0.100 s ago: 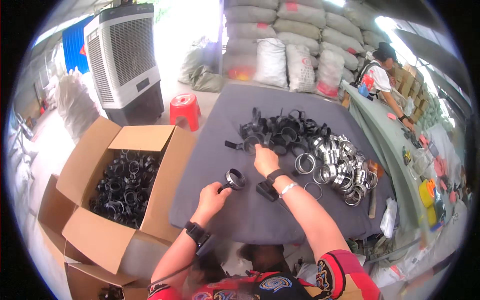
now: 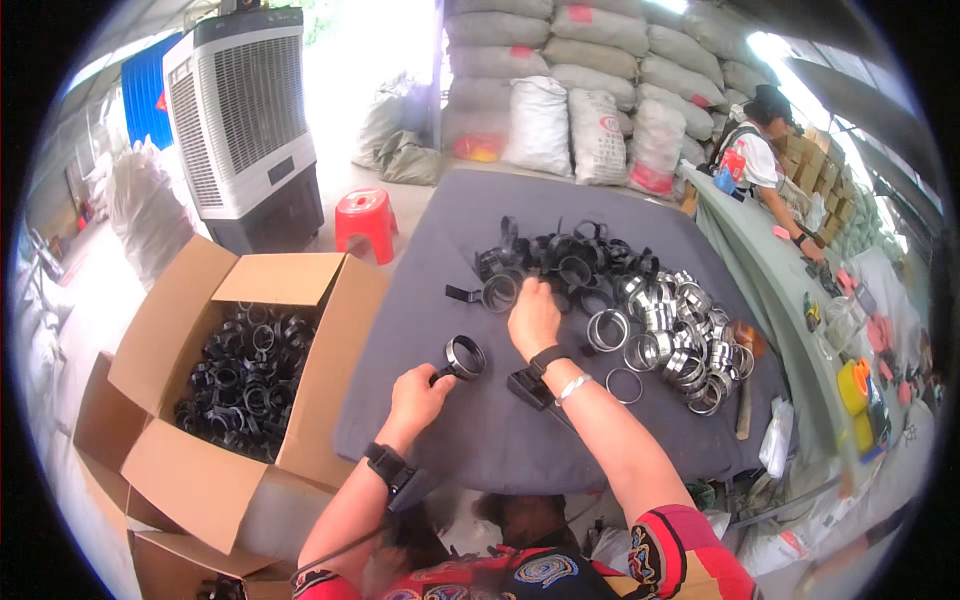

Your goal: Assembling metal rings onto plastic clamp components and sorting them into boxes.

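My left hand (image 2: pixel 415 402) is closed on the handle-like tab of a black ring clamp (image 2: pixel 466 357), which it holds up over the grey padded table. My right hand (image 2: pixel 534 318) reaches to the near edge of a heap of black ring clamps (image 2: pixel 575 268). Its fingers are drawn together there, and what they grip, if anything, is hidden. Just left of those fingertips lies a black clamp (image 2: pixel 500 293) with its tab pointing left. Shiny silver metal rings (image 2: pixel 690 335) are piled to the right of the black heap.
A single thin ring (image 2: pixel 624 386) lies near my right wrist. An open cardboard box (image 2: pixel 285 262) full of black clamps stands left of the table (image 2: pixel 420 300). Beyond are a red stool (image 2: pixel 365 222), an air cooler (image 2: pixel 250 120) and stacked sacks. A co-worker (image 2: pixel 765 150) works at a table on the right.
My right fingertips have shifted slightly right and farther in, away from the black clamp with the left-pointing tab. My left hand still holds its clamp.
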Demonstrator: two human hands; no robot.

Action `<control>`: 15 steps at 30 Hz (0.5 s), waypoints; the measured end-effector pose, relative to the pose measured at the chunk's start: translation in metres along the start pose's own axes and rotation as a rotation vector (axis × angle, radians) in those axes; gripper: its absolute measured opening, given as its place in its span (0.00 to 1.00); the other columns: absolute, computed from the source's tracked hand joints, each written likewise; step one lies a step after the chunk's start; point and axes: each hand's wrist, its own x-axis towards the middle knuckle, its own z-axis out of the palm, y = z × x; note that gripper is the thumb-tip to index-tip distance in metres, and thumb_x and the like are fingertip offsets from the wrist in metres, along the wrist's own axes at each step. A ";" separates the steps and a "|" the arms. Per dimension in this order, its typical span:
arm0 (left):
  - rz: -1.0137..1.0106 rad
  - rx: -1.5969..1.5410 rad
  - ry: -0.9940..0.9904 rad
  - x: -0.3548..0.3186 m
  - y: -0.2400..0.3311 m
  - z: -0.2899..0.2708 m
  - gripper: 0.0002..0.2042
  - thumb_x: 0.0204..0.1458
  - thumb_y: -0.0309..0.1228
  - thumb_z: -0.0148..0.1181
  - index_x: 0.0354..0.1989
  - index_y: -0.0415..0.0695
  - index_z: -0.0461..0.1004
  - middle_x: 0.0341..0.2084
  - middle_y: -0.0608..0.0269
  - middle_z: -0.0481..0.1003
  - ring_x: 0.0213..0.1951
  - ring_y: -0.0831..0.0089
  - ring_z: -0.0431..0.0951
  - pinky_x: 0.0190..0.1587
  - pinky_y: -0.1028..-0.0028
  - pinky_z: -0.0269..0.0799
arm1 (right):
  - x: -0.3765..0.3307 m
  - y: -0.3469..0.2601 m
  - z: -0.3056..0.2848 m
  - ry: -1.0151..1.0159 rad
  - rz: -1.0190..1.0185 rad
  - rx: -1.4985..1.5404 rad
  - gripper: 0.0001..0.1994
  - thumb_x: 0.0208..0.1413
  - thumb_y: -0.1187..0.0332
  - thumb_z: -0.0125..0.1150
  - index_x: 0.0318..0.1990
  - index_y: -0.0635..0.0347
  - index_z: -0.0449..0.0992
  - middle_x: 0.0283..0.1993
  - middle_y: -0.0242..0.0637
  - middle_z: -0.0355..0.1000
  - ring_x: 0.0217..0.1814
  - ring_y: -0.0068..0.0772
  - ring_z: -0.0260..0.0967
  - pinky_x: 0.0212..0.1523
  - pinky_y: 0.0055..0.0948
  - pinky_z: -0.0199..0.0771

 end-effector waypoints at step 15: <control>0.069 0.191 0.204 0.005 0.010 0.000 0.23 0.46 0.34 0.62 0.51 0.39 0.68 0.46 0.48 0.71 0.51 0.53 0.69 0.51 0.60 0.67 | 0.040 0.050 -0.019 -0.115 -0.095 0.136 0.10 0.44 0.72 0.63 0.34 0.64 0.73 0.38 0.53 0.72 0.43 0.53 0.71 0.42 0.44 0.72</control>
